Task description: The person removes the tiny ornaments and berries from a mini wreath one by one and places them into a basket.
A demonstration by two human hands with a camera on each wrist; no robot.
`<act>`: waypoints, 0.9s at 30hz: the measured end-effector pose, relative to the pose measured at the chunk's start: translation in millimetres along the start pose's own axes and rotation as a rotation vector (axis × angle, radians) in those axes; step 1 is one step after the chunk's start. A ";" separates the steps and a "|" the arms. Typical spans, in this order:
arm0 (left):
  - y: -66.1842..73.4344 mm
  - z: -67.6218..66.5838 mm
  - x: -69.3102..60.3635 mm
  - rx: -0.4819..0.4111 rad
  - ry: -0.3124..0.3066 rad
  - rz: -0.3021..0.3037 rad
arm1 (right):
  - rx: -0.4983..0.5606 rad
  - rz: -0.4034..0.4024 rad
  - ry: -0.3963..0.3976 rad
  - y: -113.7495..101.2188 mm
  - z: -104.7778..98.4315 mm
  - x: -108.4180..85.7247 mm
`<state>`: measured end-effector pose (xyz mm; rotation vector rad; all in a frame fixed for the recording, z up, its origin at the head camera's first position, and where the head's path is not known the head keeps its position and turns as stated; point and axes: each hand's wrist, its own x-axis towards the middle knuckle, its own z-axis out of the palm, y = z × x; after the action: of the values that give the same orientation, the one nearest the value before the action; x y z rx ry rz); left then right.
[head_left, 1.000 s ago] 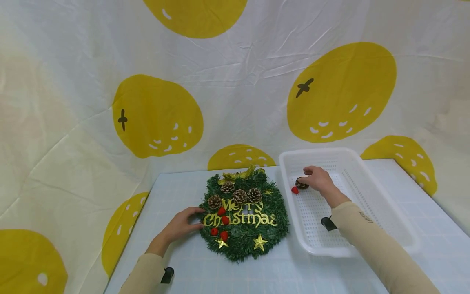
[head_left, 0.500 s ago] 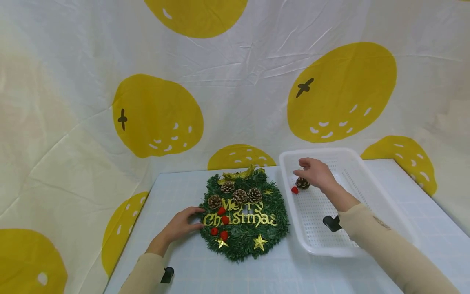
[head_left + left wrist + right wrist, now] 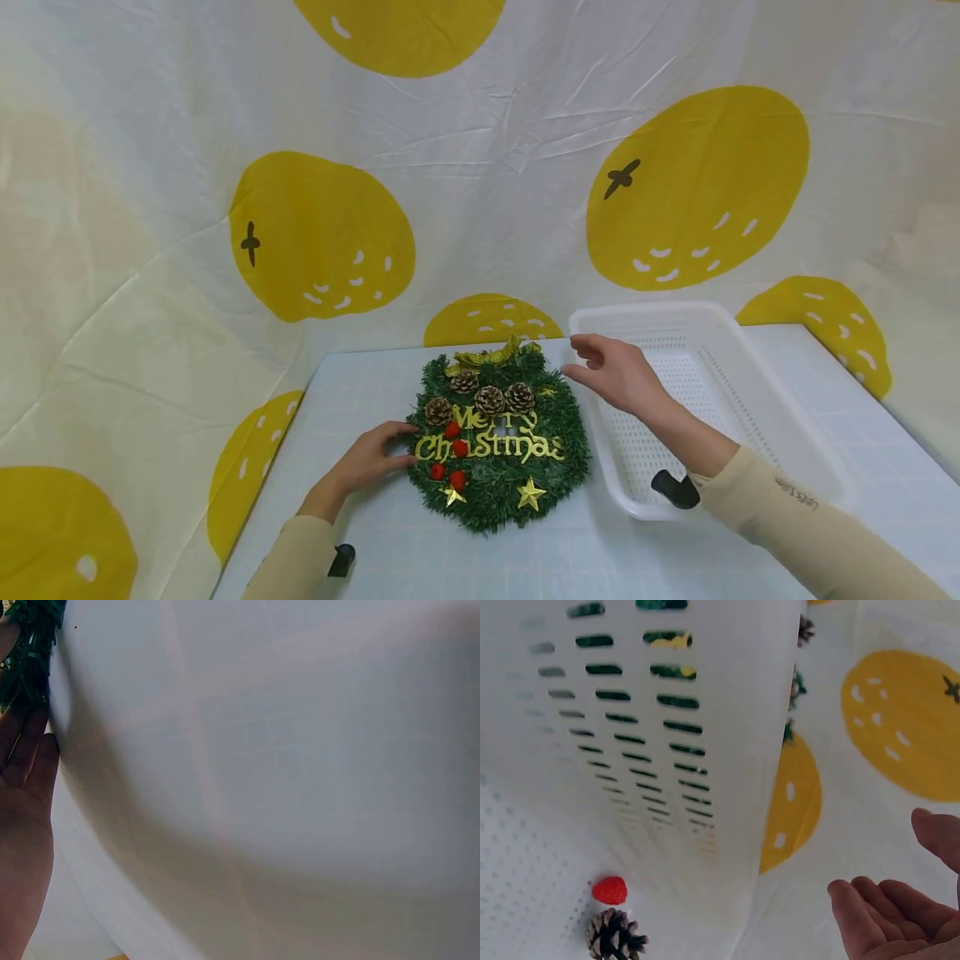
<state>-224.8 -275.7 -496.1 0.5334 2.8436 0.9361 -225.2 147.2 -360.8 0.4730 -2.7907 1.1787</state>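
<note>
A green tinsel wreath (image 3: 491, 508) lies flat, with gold "Merry Christmas" lettering (image 3: 525, 447), pine cones (image 3: 490, 401), red berries (image 3: 458, 481) and gold stars (image 3: 531, 495). At its left edge, my left hand (image 3: 367, 457) touches the tinsel with thumb and fingers spread apart; in the left wrist view its fingers (image 3: 34, 754) reach the green fringe. My right hand (image 3: 618, 379) hovers over the left rim of a white plastic basket (image 3: 780, 417), thumb and fingertips apart, holding nothing visible. Inside the basket are a pine cone (image 3: 615, 934) and a red berry (image 3: 610, 890), hidden from the head view.
A pale blue checked cloth (image 3: 420, 567) covers the table. Behind it hangs a white curtain (image 3: 480, 192) with large yellow fruit prints. The basket's raised wall stands close beside the wreath's right edge.
My right hand has moved left from above the pine cone in the basket to its left rim, nearer the wreath. The left hand and wreath have stayed put.
</note>
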 end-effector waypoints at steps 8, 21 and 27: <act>1.2 -0.3 1.0 -0.007 0.003 -0.014 | 0.041 -0.046 -0.004 -19.9 11.8 -16.8; -1.5 -0.7 -0.1 -0.006 -0.005 0.023 | 0.120 -0.130 -0.045 -47.3 28.1 -32.8; -1.4 -0.3 -0.6 -0.005 -0.005 0.030 | 0.143 -0.143 -0.091 -57.5 42.7 -38.7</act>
<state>-224.8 -277.1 -496.7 0.5785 2.8357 0.9458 -168.6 88.8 -358.5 0.7416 -2.7030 1.3613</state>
